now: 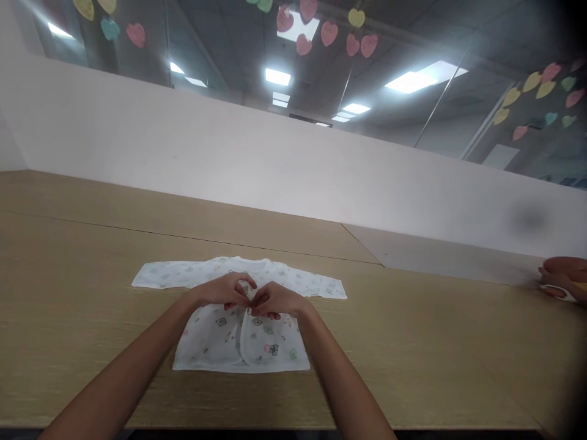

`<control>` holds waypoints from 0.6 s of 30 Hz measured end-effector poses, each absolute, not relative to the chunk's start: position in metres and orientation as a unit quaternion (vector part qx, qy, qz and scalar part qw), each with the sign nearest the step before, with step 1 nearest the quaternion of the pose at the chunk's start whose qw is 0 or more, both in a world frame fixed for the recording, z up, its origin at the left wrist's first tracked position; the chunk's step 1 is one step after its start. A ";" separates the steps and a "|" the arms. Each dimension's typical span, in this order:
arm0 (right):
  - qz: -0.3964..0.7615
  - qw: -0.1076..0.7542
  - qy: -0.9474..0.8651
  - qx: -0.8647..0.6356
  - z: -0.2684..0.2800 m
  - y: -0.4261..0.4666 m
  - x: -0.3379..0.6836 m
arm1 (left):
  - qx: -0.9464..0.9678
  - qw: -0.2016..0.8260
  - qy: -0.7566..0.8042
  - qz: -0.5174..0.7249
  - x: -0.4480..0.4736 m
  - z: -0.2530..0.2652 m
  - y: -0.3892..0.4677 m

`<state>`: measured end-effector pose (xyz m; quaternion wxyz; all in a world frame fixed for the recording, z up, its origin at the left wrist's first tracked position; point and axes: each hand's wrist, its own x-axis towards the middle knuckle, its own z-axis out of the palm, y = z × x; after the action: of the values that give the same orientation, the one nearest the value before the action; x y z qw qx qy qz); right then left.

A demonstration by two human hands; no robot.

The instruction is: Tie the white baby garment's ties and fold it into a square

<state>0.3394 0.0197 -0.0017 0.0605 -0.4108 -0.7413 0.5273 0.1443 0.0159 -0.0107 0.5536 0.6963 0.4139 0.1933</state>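
Note:
A small white baby shirt (211,342) with printed bears lies face up, its sleeves stretched out to both sides. Its front edges meet along the middle, and the lower hem parts slightly there. My left hand (229,289) pinches the front edge at mid-chest from the left. From the right, my right hand (277,299) pinches the same edge, the fingertips of both hands almost touching. A small pale spot, perhaps a fastener, shows just under the fingertips. The fingers hide most of what they hold.
The shirt rests on a wood-toned table (426,348). Behind it stands a low white wall (229,153) with glass above, decorated with paper hearts (329,33). At the far right edge is a brownish-orange object (566,269), partly cut off and blurred.

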 end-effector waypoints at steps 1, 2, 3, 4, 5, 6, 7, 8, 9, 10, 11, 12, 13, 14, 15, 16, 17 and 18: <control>0.528 0.062 -0.742 -0.409 -0.002 0.020 0.340 | 0.694 0.556 0.413 0.194 0.145 -0.011 0.016; 0.527 0.065 -0.742 -0.409 -0.003 0.021 0.339 | 0.693 0.558 0.413 0.194 0.145 -0.010 0.016; 0.525 0.071 -0.741 -0.412 -0.004 0.021 0.339 | 0.693 0.558 0.413 0.194 0.145 -0.010 0.015; 0.522 0.075 -0.740 -0.418 -0.006 0.022 0.339 | 0.692 0.558 0.414 0.194 0.145 -0.010 0.015; 0.519 0.077 -0.738 -0.424 -0.006 0.023 0.339 | 0.692 0.558 0.414 0.194 0.146 -0.009 0.015; 0.517 0.077 -0.737 -0.429 -0.006 0.023 0.339 | 0.692 0.558 0.414 0.196 0.146 -0.008 0.014; 0.515 0.076 -0.735 -0.434 -0.005 0.024 0.340 | 0.691 0.558 0.414 0.201 0.146 -0.007 0.014; 0.514 0.076 -0.733 -0.439 -0.004 0.024 0.342 | 0.690 0.556 0.414 0.209 0.147 -0.007 0.013; 0.513 0.079 -0.730 -0.444 -0.002 0.025 0.343 | 0.687 0.552 0.417 0.221 0.147 -0.006 0.013; 0.512 0.087 -0.726 -0.451 0.000 0.025 0.345 | 0.683 0.546 0.424 0.238 0.147 -0.006 0.013; 0.511 0.101 -0.720 -0.459 0.002 0.025 0.346 | 0.677 0.535 0.434 0.259 0.147 -0.006 0.013; 0.508 0.121 -0.712 -0.470 0.002 0.026 0.347 | 0.669 0.521 0.448 0.283 0.147 -0.007 0.014; 0.502 0.146 -0.702 -0.484 0.002 0.026 0.347 | 0.660 0.505 0.464 0.308 0.147 -0.009 0.016; 0.492 0.175 -0.692 -0.498 0.001 0.027 0.347 | 0.649 0.489 0.478 0.333 0.146 -0.010 0.018; 0.479 0.203 -0.683 -0.513 -0.001 0.029 0.345 | 0.638 0.474 0.491 0.357 0.146 -0.012 0.021; 0.462 0.227 -0.675 -0.528 -0.004 0.030 0.343 | 0.626 0.461 0.501 0.381 0.145 -0.013 0.024; 0.438 0.245 -0.671 -0.545 -0.006 0.032 0.340 | 0.613 0.450 0.509 0.403 0.145 -0.013 0.028; 0.406 0.256 -0.672 -0.564 -0.008 0.035 0.336 | 0.598 0.441 0.516 0.425 0.145 -0.012 0.032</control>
<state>0.3357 0.0347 -0.0076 0.2555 -0.5641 -0.6722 0.4057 0.1452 0.0320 -0.0121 0.4412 0.5982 0.5165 0.4251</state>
